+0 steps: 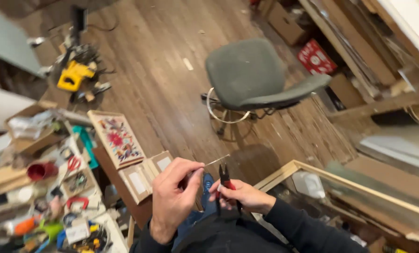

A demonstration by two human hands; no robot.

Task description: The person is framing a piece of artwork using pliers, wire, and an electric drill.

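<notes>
The left hand (pixel 174 189) pinches a thin wire (pixel 217 160). The right hand (pixel 240 196) grips red-handled pliers (pixel 225 180). A red box (pixel 316 57) lies on the floor beyond the chair (pixel 256 77).

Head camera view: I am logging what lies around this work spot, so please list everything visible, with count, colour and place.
Wire: one, thin, pale, pinched in the left hand.
Pliers: one, red and black handles, in the right hand, tips up.
Swivel chair: one, grey-green, on the floor ahead.
Wooden floor: brown boards, centre.
Floral picture: one, multicoloured, wood-framed, left of centre.
Small framed pieces: about three, pale wood, below the picture.
Yellow tool: one, upper left on the floor.
Cluttered table: one, tools and scissors on it, lower left.
Red box: one, upper right.
Large wooden frame: one, pale, lower right.
Left hand: pinching the wire.
Right hand: gripping the pliers.
</notes>
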